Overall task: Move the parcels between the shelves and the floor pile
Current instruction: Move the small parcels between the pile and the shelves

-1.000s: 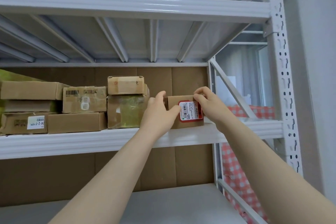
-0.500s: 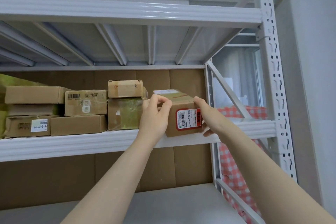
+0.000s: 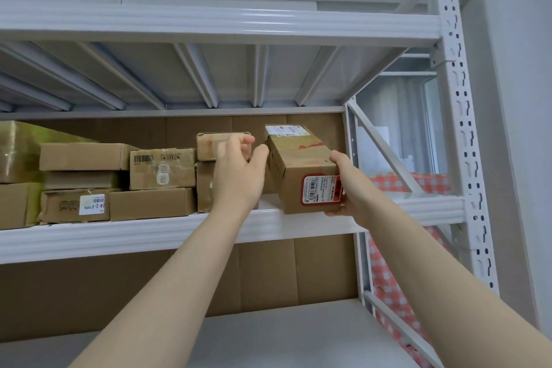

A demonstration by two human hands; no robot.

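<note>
The right hand (image 3: 355, 190) grips the parcel (image 3: 294, 167) at its lower right corner, most of its fingers hidden under and behind the box. The blurred left hand (image 3: 239, 170) hangs loosely curled and empty just left of the parcel; whether it touches cannot be told. The parcel tilts over the shelf (image 3: 119, 237) front edge. Farther back, the left hand partly covers the stacked boxes (image 3: 162, 169), and the frame cuts off the leftmost.

Matt cardboard parcel (image 3: 301, 176); glossy white-painted metal shelf (image 3: 149, 236).
</note>
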